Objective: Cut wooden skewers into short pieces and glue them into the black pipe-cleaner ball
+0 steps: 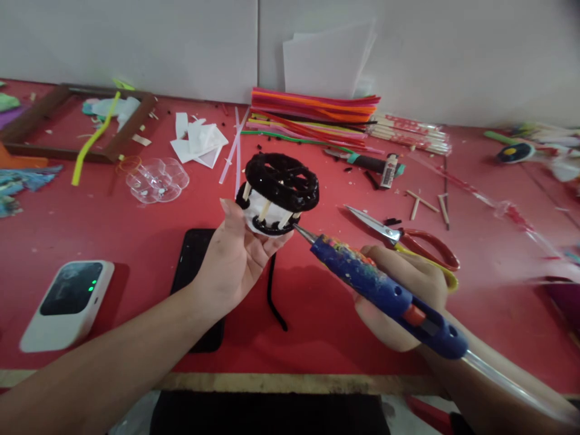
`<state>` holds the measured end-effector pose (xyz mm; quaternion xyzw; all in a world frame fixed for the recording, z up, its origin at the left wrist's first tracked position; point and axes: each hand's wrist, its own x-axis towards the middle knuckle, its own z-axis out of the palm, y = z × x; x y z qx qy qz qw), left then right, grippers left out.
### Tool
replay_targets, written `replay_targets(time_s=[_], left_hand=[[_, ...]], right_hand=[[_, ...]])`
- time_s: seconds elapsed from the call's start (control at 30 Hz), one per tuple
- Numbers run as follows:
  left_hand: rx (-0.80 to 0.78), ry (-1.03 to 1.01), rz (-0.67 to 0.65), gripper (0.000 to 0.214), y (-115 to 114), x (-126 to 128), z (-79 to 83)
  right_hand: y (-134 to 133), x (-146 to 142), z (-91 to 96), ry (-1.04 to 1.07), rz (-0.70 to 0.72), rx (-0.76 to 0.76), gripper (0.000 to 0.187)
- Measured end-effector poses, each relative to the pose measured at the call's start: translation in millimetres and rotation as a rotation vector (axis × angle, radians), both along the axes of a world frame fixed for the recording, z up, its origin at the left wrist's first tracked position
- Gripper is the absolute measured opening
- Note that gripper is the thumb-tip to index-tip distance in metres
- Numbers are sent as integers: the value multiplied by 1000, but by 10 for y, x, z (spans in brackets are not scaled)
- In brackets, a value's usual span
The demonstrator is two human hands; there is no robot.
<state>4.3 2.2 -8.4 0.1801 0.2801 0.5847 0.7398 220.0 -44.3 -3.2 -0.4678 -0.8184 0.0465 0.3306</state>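
My left hand (pixel 235 254) holds a small round craft model (pixel 281 181) from below, fingers and thumb around its base. The model has a fuzzy black spoked ring on top, short wooden posts and a white base edged in black. In my right hand (pixel 403 290) is a blue hot glue pen (pixel 357 269), blotched with dried colour, a clear glue stick coming out of its back end. Its metal tip meets, or nearly meets, the lower black rim on the model's right side. Below the model lies a bent black pipe cleaner (pixel 270 296).
Scissors (pixel 408 238) lie beyond my right hand. Behind the model are bundled pipe cleaners (pixel 312 118), wrapped sticks (pixel 412 134) and white paper pieces (pixel 199 142). A black phone (pixel 193 260), a white device (pixel 67 305), a clear plastic palette (pixel 156 180) and a brown frame (pixel 58 151) are leftward.
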Motion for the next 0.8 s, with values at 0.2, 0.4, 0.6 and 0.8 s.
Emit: replay_targets(time_s=[0.2, 0.4, 0.6, 0.8], left_hand=[[14, 6, 12, 51, -15, 1, -30], [26, 30, -12, 64, -38, -7, -33], [83, 0, 42, 55, -19, 7, -32], [89, 5, 25, 58, -13, -4, -48]], right_hand=[[27, 7, 10, -29, 67, 52, 16], [33, -13, 38, -34, 49, 62, 17], [25, -28, 47, 6, 32, 65, 16], [31, -20, 4, -26, 13, 129, 19]])
